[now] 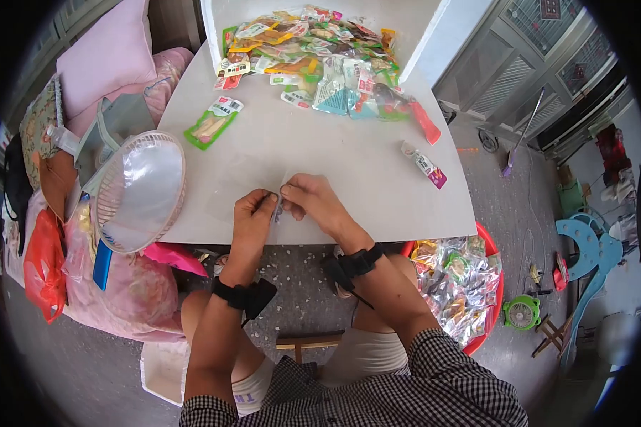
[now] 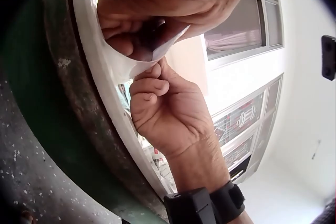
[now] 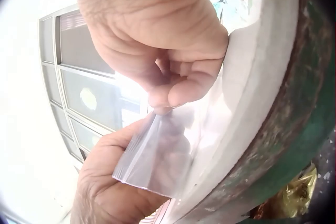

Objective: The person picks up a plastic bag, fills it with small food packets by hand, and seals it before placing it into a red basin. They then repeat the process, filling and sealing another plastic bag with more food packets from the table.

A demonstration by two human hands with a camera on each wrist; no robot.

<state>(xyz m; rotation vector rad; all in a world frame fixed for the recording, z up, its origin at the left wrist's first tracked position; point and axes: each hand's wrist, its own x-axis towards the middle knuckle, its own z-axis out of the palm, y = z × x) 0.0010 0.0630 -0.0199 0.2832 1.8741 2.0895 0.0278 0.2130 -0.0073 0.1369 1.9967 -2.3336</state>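
Observation:
Over the front part of the white table (image 1: 221, 181), both hands pinch a clear plastic bag (image 3: 155, 155). My left hand (image 1: 253, 217) grips it between thumb and fingertips on one side. Close beside it, my right hand (image 1: 319, 203) pinches the bag with curled fingers. In the right wrist view the bag hangs below the right fingertips, and its lower edge overlaps the left hand. A green-edged snack packet (image 1: 214, 124) lies beyond the left hand. Out past the right hand is a narrow purple-and-white packet (image 1: 426, 167).
A heap of snack packets (image 1: 285, 46) fills the table's back, inside white upright panels. Blue-and-white pouches (image 1: 331, 89) lie at its front. An oval plastic basket (image 1: 180, 188) stands at the left edge. Below right, a red tub (image 1: 496, 281) holds many packets; a green fan (image 1: 522, 313) is beside it.

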